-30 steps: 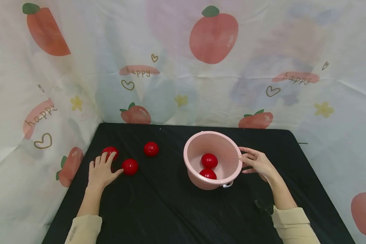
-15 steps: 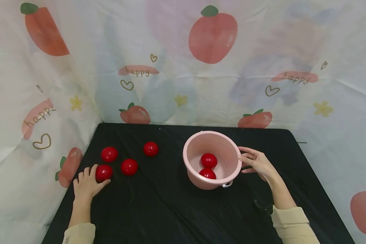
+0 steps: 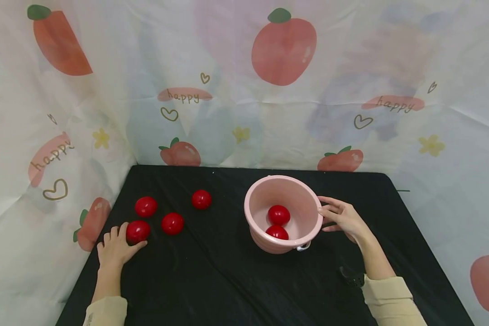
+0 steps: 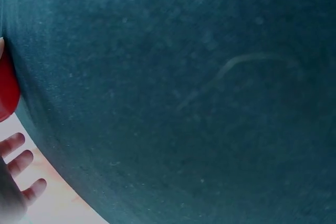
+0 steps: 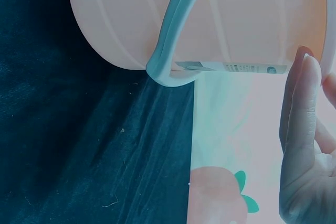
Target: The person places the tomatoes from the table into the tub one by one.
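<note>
In the head view my left hand point(image 3: 115, 248) is at the table's left side, thumb and forefinger on either side of a glossy red ball point(image 3: 138, 232) resting on the black cloth. The left wrist view catches only part of that ball point(image 4: 6, 85), a fingertip against it and the other fingers spread. My right hand point(image 3: 344, 219) touches the pink bucket point(image 3: 261, 237) at its right rim, fingers fairly straight; the right wrist view has fingertips against its outer wall. Inside the bucket lie two red balls, one farther back point(image 3: 279, 214) and one nearer point(image 3: 277, 232).
Three more red balls lie left of the bucket: one at the far left point(image 3: 146, 206), one nearer the middle point(image 3: 172, 223) and one farther back point(image 3: 201, 199). A pale handle point(image 5: 176, 30) hangs on the bucket's side. Printed fabric point(image 3: 228, 68) stands behind the table.
My left hand has drawn back toward me and left, uncovering the ball it hid and settling around it. It barely moves in the last half second. The right hand and bucket stay put.
</note>
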{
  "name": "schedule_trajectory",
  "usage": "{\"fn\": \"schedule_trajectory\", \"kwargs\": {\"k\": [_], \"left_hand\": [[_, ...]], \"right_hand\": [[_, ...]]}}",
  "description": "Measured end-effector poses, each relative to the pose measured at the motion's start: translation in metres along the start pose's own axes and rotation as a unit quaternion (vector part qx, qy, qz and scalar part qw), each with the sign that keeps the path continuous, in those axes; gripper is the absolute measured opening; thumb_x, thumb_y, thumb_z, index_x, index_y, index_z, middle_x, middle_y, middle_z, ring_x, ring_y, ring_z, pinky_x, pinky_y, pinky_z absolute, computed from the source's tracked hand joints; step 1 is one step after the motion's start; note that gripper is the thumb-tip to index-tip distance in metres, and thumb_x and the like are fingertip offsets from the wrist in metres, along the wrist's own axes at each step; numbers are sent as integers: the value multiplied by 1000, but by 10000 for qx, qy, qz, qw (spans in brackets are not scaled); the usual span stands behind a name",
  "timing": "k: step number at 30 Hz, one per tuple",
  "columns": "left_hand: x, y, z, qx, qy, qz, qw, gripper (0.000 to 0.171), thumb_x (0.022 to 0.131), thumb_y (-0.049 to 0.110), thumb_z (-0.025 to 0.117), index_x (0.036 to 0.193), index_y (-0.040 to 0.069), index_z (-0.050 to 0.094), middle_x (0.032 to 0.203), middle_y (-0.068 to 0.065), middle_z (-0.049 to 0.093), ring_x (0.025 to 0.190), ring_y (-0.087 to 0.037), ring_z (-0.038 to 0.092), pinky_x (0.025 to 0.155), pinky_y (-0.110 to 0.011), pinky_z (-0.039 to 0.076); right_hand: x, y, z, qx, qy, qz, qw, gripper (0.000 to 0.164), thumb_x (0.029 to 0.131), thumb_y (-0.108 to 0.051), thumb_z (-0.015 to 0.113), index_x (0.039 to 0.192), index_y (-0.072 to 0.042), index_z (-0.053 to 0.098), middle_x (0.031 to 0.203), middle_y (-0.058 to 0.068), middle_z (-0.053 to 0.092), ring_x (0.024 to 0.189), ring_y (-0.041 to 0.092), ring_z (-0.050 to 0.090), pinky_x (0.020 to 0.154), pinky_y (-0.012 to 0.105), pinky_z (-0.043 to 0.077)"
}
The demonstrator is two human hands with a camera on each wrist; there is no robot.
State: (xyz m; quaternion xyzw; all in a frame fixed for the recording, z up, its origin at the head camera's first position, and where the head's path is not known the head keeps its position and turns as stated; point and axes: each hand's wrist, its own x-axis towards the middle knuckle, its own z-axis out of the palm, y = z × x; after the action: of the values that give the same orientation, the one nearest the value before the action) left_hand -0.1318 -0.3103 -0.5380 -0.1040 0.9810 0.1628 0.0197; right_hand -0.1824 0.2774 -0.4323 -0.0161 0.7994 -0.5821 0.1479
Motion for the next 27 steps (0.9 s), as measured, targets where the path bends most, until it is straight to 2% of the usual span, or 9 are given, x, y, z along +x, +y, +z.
{"fn": "schedule_trajectory", "kwargs": {"k": [10,18,23,27], "left_hand": [[1,2,0,145,358,94,9992,83,72,51,66,131,2,33,122,-29,34,109,-48,30,86,-66,27],[1,8,-15,394,630,468,9961,79,70,49,68,128,3,37,119,-28,36,106,-46,33,84,-64,28],[7,21,-30,504,964,776,9910,77,70,47,67,126,5,38,118,-26,37,104,-45,34,82,-62,29],[14,41,-42,571,1238,1019,9854,78,69,49,67,127,6,39,119,-24,38,104,-43,35,83,-61,29]], "right_hand": [[0,1,0,-3,1,1,10000,61,89,-23,60,138,0,33,106,20,60,76,14,65,63,36,55],[1,0,0,-31,-3,-21,10000,60,89,-23,60,138,0,34,104,17,62,77,14,65,63,36,55],[1,0,1,-31,-8,-9,10000,60,89,-23,60,138,0,34,105,19,61,77,14,65,63,37,55],[1,0,0,-55,9,-16,10000,59,89,-22,60,138,0,34,107,22,60,77,14,65,63,37,55]]}}
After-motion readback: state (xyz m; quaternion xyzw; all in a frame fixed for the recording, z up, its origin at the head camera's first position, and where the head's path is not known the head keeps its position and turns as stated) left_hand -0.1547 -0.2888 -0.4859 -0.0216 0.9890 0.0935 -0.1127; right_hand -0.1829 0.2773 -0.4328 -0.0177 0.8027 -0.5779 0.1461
